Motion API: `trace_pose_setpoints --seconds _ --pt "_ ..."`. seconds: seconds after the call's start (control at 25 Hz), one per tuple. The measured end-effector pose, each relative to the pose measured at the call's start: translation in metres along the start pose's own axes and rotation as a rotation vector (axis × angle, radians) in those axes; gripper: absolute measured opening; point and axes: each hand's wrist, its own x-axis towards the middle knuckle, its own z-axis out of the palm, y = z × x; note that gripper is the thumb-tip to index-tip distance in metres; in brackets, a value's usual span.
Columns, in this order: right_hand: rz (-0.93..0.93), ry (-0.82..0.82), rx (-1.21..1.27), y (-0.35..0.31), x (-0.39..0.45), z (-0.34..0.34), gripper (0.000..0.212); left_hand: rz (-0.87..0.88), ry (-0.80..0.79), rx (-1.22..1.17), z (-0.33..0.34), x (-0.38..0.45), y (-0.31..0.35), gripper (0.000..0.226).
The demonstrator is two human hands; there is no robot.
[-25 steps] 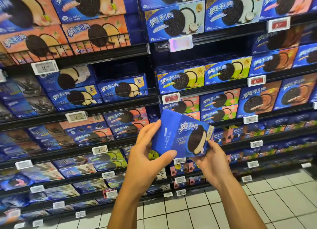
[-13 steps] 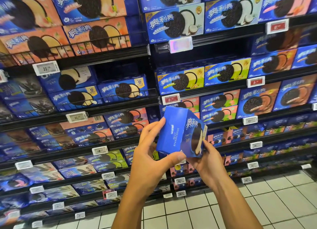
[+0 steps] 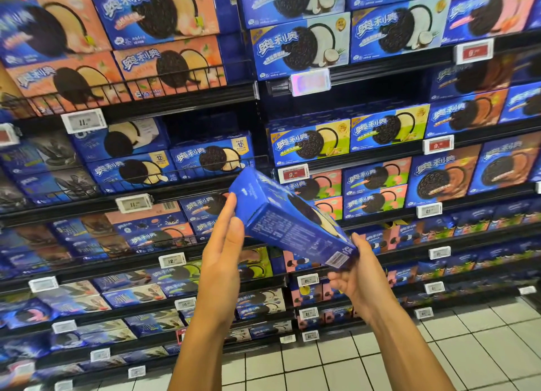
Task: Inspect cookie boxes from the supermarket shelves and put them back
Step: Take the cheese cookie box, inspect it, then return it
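**Blue cookie box held tilted in front of the shelves**

At the far left, black metal supermarket shelves (image 3: 187, 99) run in tiers from top to floor, packed with blue and peach cardboard cookie boxes behind low wire rails. White price tags (image 3: 83, 120) clip along each shelf edge.

Toward the middle, the left hand (image 3: 224, 262) is raised with its fingers straight and together, their tips touching the upper left end of the blue rectangular cardboard cookie box (image 3: 288, 223). The thumb lies alongside the palm, not wrapped round the box.

The box hangs in open air in front of the shelves, apart from every shelf edge. It tilts, with its upper end to the left and its lower end to the right. The narrow printed side faces the camera, and a white barcode patch sits near the lower right corner.

The right hand (image 3: 358, 276) grips that lower right end, the thumb on the near face and the fingers curled beneath.

Below both forearms, white floor tiles (image 3: 439, 355) stretch to the right, meeting the bottom shelf's edge.

At the right, more shelves carry blue, green and orange boxes, with red price tags (image 3: 473, 52) on the rails.
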Motion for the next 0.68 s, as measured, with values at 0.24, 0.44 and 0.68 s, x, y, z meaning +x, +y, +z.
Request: trace_pose_setpoints --seconds 0.24,0.44,0.68 --pt "0.002 0.011 -0.071 -0.007 -0.001 -0.003 0.059 -0.039 0.191 0.007 -0.008 0.008 -0.006 0.063" --pt "-0.015 -0.002 -0.046 -0.012 -0.003 -0.004 0.055 -0.052 0.172 -0.004 -0.011 0.010 -0.011 0.038" --pt "-0.174 -0.053 0.060 -0.026 -0.006 -0.010 0.021 -0.205 0.059 -0.045 -0.029 0.018 -0.014 0.054"
